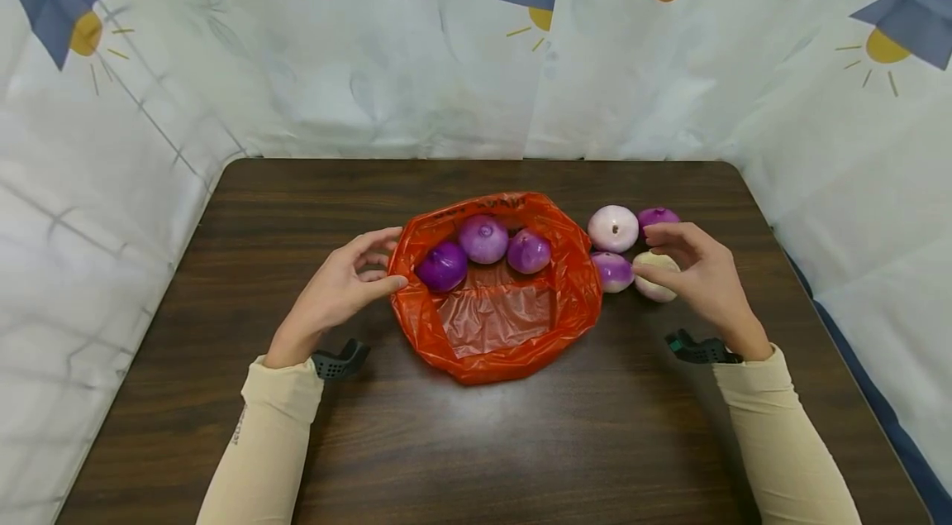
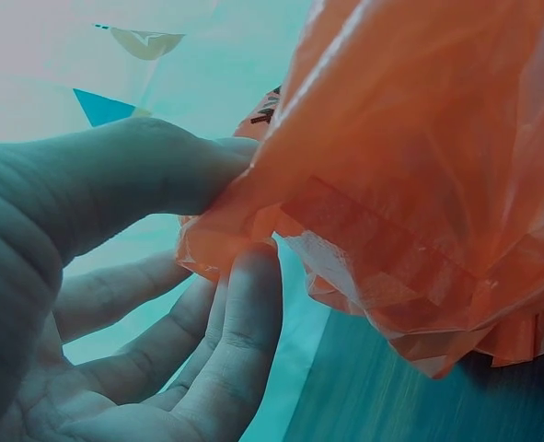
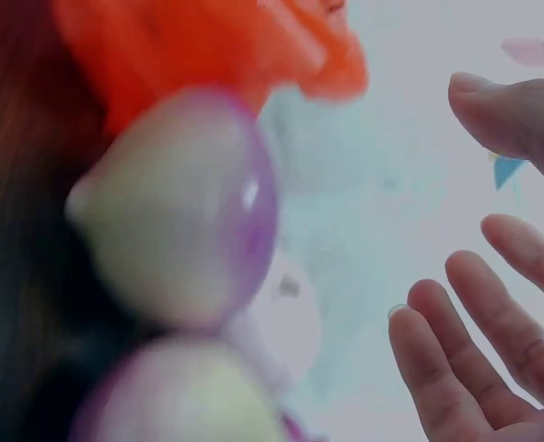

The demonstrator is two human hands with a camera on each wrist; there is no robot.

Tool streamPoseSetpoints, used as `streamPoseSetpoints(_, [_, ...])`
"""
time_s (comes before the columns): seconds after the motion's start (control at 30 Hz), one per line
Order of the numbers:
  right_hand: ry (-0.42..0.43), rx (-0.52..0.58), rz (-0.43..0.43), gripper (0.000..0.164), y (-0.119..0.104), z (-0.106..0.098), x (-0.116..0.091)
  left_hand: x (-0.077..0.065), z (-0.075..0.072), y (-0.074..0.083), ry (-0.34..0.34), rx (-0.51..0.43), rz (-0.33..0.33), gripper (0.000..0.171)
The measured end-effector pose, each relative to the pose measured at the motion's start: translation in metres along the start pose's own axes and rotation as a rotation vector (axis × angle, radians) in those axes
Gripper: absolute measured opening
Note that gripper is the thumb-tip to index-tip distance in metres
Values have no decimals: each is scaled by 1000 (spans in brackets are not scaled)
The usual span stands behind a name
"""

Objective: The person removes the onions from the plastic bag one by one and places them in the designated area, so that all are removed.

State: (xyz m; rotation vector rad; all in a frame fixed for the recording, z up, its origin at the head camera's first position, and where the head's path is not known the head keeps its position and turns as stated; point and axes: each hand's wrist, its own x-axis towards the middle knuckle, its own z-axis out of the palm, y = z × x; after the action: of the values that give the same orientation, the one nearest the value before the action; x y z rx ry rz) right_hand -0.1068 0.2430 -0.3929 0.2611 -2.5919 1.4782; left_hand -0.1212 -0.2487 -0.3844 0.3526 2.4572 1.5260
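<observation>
A red plastic bag [image 1: 502, 368] stands wide open mid-table. My left hand [image 1: 338, 285] pinches its left rim between thumb and fingers, as the left wrist view shows with the bag's film [image 2: 419, 175]. Inside lie a dark purple onion [image 1: 442, 267], a lighter onion [image 1: 483, 239] and a smaller one [image 1: 529, 251]. My right hand [image 1: 706, 273] hovers above a pale onion [image 1: 651, 287], fingers apart and holding nothing; in the right wrist view a gap separates it from the nearby onion [image 3: 175, 212].
Right of the bag, a white onion [image 1: 613, 228], a purple-and-white onion [image 1: 613, 272] and a deep purple onion [image 1: 658, 216] sit close together. Dark wood-grain table [image 1: 521, 459] lies beneath. A white printed cloth [image 1: 446, 87] hangs behind and along both sides.
</observation>
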Motion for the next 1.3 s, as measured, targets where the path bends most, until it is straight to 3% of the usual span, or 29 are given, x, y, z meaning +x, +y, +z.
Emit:
streamPoseSetpoints(0.4, [-57,66,-206,53,-32,32,22,-1,-1,-2,-2,-7,-16,71])
streamPoseSetpoints(0.57, [-82,96,-255,51,-42,41,30,-2,-1,-1,-3,-10,-16,71])
streamPoseSetpoints(0.8, [-87,112,-238,48,-59,57,37,-2,0,1,1,-18,-11,70])
streamPoseSetpoints(1.3, [-183,224,-297,39,-85,107,55,-3,-2,-1,1,-15,-11,71])
